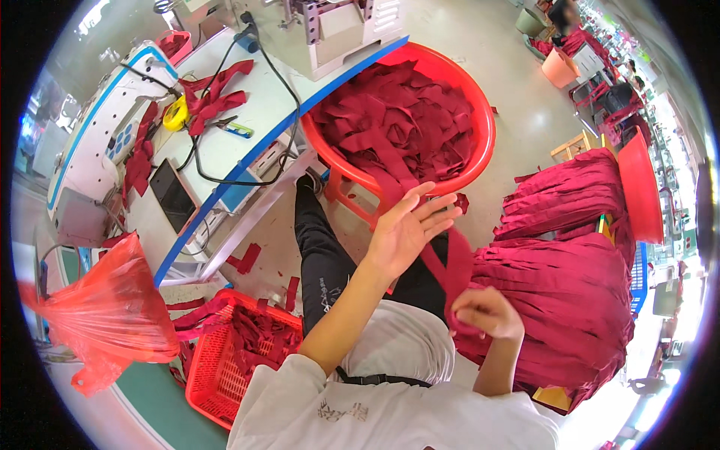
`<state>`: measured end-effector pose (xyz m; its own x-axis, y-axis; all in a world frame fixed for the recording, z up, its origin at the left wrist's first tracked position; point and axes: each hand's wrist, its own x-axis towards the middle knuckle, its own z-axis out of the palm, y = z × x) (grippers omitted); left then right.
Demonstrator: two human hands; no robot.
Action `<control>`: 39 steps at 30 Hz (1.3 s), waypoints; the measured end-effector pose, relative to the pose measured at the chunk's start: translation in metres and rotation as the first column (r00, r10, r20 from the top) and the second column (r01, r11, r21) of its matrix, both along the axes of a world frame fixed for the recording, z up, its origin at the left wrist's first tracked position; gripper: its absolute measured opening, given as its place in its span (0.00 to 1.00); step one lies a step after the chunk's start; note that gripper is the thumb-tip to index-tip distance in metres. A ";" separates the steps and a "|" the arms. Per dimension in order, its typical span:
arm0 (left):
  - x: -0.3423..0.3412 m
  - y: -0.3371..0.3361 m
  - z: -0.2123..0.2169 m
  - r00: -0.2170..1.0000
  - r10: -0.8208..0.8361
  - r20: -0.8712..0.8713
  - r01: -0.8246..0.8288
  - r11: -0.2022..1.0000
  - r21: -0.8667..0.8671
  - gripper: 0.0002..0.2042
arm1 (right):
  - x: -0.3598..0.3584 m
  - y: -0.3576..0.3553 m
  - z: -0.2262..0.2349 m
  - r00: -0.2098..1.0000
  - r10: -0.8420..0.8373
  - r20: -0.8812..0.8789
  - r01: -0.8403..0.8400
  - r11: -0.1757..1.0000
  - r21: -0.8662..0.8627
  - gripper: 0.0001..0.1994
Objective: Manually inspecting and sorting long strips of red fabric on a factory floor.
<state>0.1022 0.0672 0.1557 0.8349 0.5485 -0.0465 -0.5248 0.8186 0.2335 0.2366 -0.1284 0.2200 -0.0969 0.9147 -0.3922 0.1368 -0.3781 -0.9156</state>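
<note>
Head view, red strip (454, 264) between left hand (409, 229), right hand (486, 312)

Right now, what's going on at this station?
A seated person is handling a dark red fabric strip. The right hand grips its lower end; the left hand is open, fingers spread, with the strip running past it from the round red basin full of strips. Stacked red pieces lie at the right.
</note>
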 end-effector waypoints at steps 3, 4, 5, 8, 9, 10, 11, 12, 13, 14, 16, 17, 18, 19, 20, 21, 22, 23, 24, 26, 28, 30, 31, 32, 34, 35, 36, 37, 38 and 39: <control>0.003 -0.027 -0.023 0.961 -0.009 -0.278 0.027 0.998 0.059 0.10 | 0.007 -0.060 -0.040 0.991 -0.030 -0.129 0.022 0.997 -0.068 0.18; -0.001 -0.039 -0.027 0.906 0.038 -0.421 0.036 0.986 0.165 0.10 | -0.002 -0.065 -0.030 0.976 -0.165 -0.144 0.131 0.967 -0.220 0.25; -0.012 -0.057 -0.039 0.805 0.154 -0.572 0.015 0.960 0.280 0.11 | -0.006 -0.073 -0.027 0.965 -0.206 -0.166 0.160 0.954 -0.255 0.25; -0.035 -0.086 -0.074 0.515 0.458 -0.725 -0.144 0.880 0.453 0.14 | -0.002 -0.092 -0.036 0.924 -0.330 -0.191 0.265 0.916 -0.301 0.19; -0.036 -0.088 -0.079 0.544 0.378 -0.749 -0.129 0.920 0.371 0.12 | 0.004 -0.098 -0.041 0.901 -0.371 -0.227 0.288 0.900 -0.327 0.17; -0.035 -0.089 -0.083 0.587 0.269 -0.764 -0.073 0.957 0.280 0.12 | 0.008 -0.104 -0.046 0.909 -0.331 -0.252 0.249 0.919 -0.306 0.15; -0.032 -0.087 -0.086 0.621 0.160 -0.767 -0.019 0.982 0.190 0.14 | 0.008 -0.112 -0.052 0.904 -0.339 -0.259 0.253 0.915 -0.314 0.15; -0.025 -0.078 -0.091 0.682 0.032 -0.731 0.037 0.996 0.077 0.20 | 0.010 -0.117 -0.058 0.889 -0.325 -0.322 0.219 0.921 -0.322 0.14; -0.014 -0.070 -0.097 0.678 0.031 -0.734 0.033 0.997 0.073 0.20 | 0.012 -0.120 -0.063 0.872 -0.306 -0.382 0.183 0.928 -0.324 0.14; -0.001 -0.063 -0.104 0.689 0.034 -0.724 0.074 0.990 0.118 0.21 | 0.012 -0.125 -0.068 0.853 -0.329 -0.405 0.190 0.919 -0.345 0.14; 0.012 -0.055 -0.098 0.696 0.041 -0.717 0.107 0.981 0.160 0.22 | 0.006 -0.141 -0.072 0.803 -0.410 -0.432 0.273 0.898 -0.346 0.14; 0.017 -0.054 -0.085 0.766 -0.160 -0.623 0.248 0.967 0.056 0.23 | 0.006 -0.146 -0.072 0.744 -0.494 -0.450 0.364 0.865 -0.347 0.15; 0.018 -0.056 -0.073 0.790 -0.356 -0.500 0.397 0.917 -0.026 0.24 | 0.006 -0.144 -0.065 0.752 -0.494 -0.437 0.361 0.863 -0.353 0.16; 0.021 -0.061 -0.069 0.819 -0.396 -0.416 0.416 0.908 -0.044 0.23 | 0.006 -0.146 -0.059 0.799 -0.453 -0.395 0.309 0.873 -0.376 0.17; 0.023 -0.066 -0.066 0.841 -0.431 -0.328 0.436 0.898 -0.061 0.22 | 0.006 -0.147 -0.054 0.842 -0.407 -0.354 0.256 0.879 -0.401 0.18; 0.026 -0.063 -0.066 0.881 -0.371 -0.293 0.364 0.928 -0.083 0.17 | 0.004 -0.144 -0.047 0.903 -0.357 -0.240 0.196 0.838 -0.510 0.18; 0.030 -0.049 -0.065 0.920 -0.248 -0.302 0.245 0.968 -0.047 0.14 | 0.003 -0.145 -0.052 0.915 -0.364 -0.174 0.213 0.801 -0.559 0.17; 0.034 -0.031 -0.061 0.943 -0.127 -0.309 0.128 0.992 -0.018 0.11 | -0.004 -0.154 -0.059 0.922 -0.373 -0.109 0.233 0.756 -0.612 0.15; 0.038 -0.014 -0.033 0.934 -0.007 -0.358 -0.027 0.995 -0.091 0.07 | -0.007 -0.187 -0.090 0.913 -0.394 0.107 0.385 0.743 -0.547 0.09; 0.027 0.021 -0.034 0.995 0.000 -0.095 -0.012 0.992 -0.122 0.08 | -0.006 -0.259 -0.139 0.804 -0.465 0.372 0.592 0.554 -0.586 0.10; 0.020 0.038 -0.033 0.998 -0.031 -0.063 0.027 0.998 -0.062 0.10 | -0.019 -0.376 -0.213 0.602 -0.581 0.548 0.793 0.354 -0.496 0.14; 0.022 0.041 -0.033 0.988 -0.068 -0.141 0.064 0.997 -0.033 0.10 | -0.050 -0.495 -0.256 0.541 -0.614 0.575 0.791 0.140 -0.595 0.19; 0.020 0.036 -0.034 0.981 -0.083 -0.177 0.080 0.996 -0.023 0.10 | -0.068 -0.527 -0.257 0.525 -0.673 0.522 0.760 0.093 -0.644 0.20; 0.028 0.027 -0.032 0.970 -0.119 -0.211 0.120 0.993 -0.005 0.09 | -0.093 -0.547 -0.252 0.618 -0.598 0.511 0.763 0.298 -0.574 0.19; 0.022 0.021 -0.034 0.958 -0.136 -0.254 0.139 0.990 -0.007 0.09 | -0.117 -0.644 -0.277 0.489 -0.751 0.444 0.700 0.035 -0.713 0.18; -0.003 0.026 -0.045 0.961 -0.080 -0.263 0.071 0.997 -0.042 0.09 | -0.082 -0.694 -0.283 0.298 -0.859 0.417 0.541 -0.207 -0.815 0.19; -0.001 0.025 -0.051 0.962 -0.034 -0.271 0.031 0.999 -0.015 0.09 | -0.082 -0.708 -0.289 0.008 -0.911 0.413 0.280 -0.395 -0.875 0.20; -0.001 0.025 -0.055 0.949 -0.008 -0.315 -0.001 1.000 -0.030 0.09 | -0.092 -0.721 -0.295 0.005 -0.909 0.416 0.267 -0.399 -0.877 0.20; -0.004 0.029 -0.063 0.936 0.018 -0.352 -0.042 0.997 -0.061 0.09 | -0.054 -0.760 -0.258 0.068 -0.883 0.464 0.309 -0.424 -0.851 0.20; -0.004 0.031 -0.068 0.946 0.029 -0.323 -0.051 0.997 -0.061 0.09 | -0.006 -0.804 -0.177 0.113 -0.863 0.492 0.349 -0.429 -0.833 0.20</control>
<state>0.0985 0.0985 0.0882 0.7467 0.5675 -0.3471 -0.4635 0.8181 0.3404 0.2307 -0.9327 0.0431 -0.0568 -0.4133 -0.9088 -0.9683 -0.1988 0.1509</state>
